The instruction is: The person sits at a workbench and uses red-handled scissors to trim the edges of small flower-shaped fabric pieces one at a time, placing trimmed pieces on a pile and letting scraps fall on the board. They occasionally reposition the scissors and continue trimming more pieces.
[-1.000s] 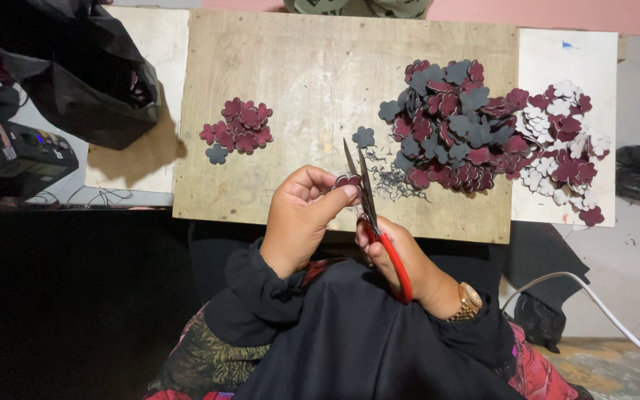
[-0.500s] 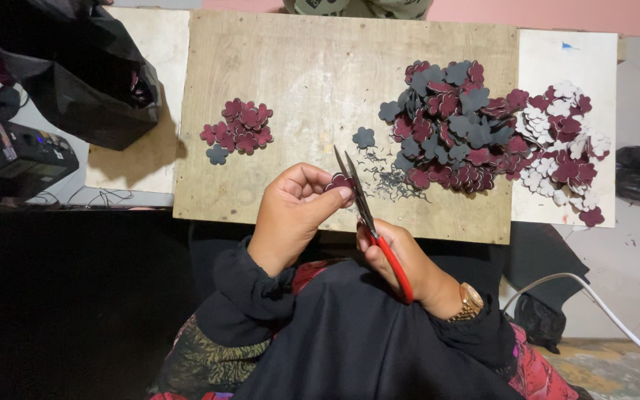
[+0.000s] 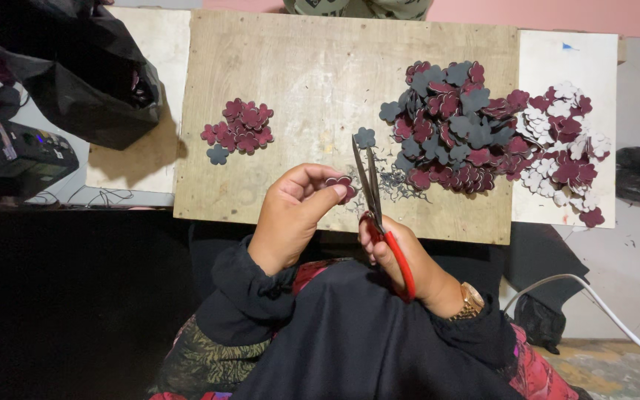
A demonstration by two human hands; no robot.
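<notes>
My left hand (image 3: 290,215) pinches a small maroon flower-shaped cutout (image 3: 341,184) between thumb and fingers, over the near edge of a wooden board (image 3: 298,67). My right hand (image 3: 401,255) grips red-handled scissors (image 3: 379,215), whose blades point away from me and lie right beside the cutout. A small pile of maroon cutouts (image 3: 240,130) lies on the board's left part. A large heap of maroon and grey cutouts (image 3: 453,126) covers the board's right part.
More maroon and white cutouts (image 3: 568,141) lie on a white board to the right. A single grey cutout (image 3: 365,137) and thin trimmings (image 3: 398,185) sit near the scissor tips. A black plastic bag (image 3: 68,67) and a dark device (image 3: 16,152) are at left. A white cable (image 3: 601,304) crosses the floor at right.
The scissors have tilted slightly, and my left hand has turned the cutout a little against the blades. Both hands stay in about the same place.
</notes>
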